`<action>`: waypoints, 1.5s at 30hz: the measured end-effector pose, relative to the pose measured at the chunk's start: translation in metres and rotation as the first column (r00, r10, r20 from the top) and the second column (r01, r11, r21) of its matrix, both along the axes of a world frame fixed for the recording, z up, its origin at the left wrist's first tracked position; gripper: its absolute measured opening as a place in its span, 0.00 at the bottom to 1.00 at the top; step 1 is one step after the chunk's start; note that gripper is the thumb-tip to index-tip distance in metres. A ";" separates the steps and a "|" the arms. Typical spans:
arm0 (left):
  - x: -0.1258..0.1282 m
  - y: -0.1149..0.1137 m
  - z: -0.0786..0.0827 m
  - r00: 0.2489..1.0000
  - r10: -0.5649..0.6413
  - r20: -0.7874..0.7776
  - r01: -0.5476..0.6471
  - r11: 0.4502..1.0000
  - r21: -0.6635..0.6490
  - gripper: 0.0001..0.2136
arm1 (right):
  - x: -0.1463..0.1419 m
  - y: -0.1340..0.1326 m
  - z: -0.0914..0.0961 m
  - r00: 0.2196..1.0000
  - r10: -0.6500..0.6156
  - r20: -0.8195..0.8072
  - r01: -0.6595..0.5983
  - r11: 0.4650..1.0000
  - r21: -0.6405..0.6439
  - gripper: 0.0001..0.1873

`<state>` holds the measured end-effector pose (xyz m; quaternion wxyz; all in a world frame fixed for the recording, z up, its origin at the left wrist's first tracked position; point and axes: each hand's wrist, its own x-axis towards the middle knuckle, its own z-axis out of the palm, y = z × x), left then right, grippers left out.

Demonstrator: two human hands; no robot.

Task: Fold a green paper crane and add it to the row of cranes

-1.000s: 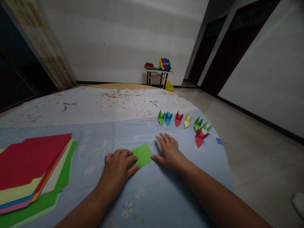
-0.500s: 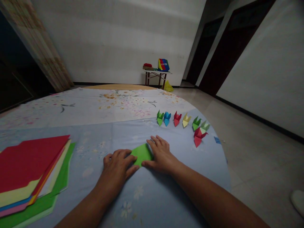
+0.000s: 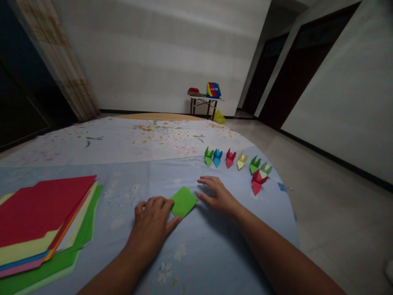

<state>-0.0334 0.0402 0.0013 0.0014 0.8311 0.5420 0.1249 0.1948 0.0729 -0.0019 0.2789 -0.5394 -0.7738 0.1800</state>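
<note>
A small folded green paper (image 3: 183, 200) lies flat on the pale blue floral sheet (image 3: 196, 254). My left hand (image 3: 152, 223) rests on the paper's left edge, fingers stretched flat over it. Just right of the paper lies my right hand (image 3: 216, 196), fingers spread flat on the sheet, its thumb near the paper's right corner. A row of several folded paper figures (image 3: 236, 160) in green, blue, red and yellow stands beyond my right hand, with a red one (image 3: 257, 182) closest.
A stack of coloured paper sheets (image 3: 39, 225), red on top, sits at the left. The sheet ends at a tiled floor (image 3: 331, 196) on the right. A small table (image 3: 204, 104) with coloured items stands by the far wall.
My right hand slid across the green paper toward the left, then drew back to the right off the paper. The left hand stayed on the paper's left edge.
</note>
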 end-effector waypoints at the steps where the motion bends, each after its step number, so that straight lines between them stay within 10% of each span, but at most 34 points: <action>1: 0.001 -0.002 0.002 1.000 0.014 -0.010 -0.014 1.000 0.008 0.15 | -0.004 -0.001 0.001 1.000 0.023 0.013 -0.023 1.000 0.002 0.22; 17: -0.006 0.007 -0.008 0.950 -0.011 0.313 -0.035 0.989 0.141 0.21 | -0.034 0.006 0.011 0.989 0.105 0.099 -0.090 0.985 -0.149 0.33; 24: -0.003 -0.004 -0.002 0.850 -0.108 0.515 0.050 0.991 0.124 0.20 | -0.040 0.022 0.009 0.960 0.278 -0.027 -0.277 0.961 0.020 0.30; 34: -0.004 -0.005 0.010 0.899 -0.234 0.370 0.207 0.972 0.113 0.14 | -0.025 0.028 0.018 0.958 0.283 -0.052 -0.271 0.948 0.164 0.07; 45: -0.003 -0.004 -0.003 0.963 -0.230 0.140 0.221 0.973 0.072 0.11 | 0.004 0.014 0.015 0.918 0.344 0.195 -0.371 0.921 0.120 0.15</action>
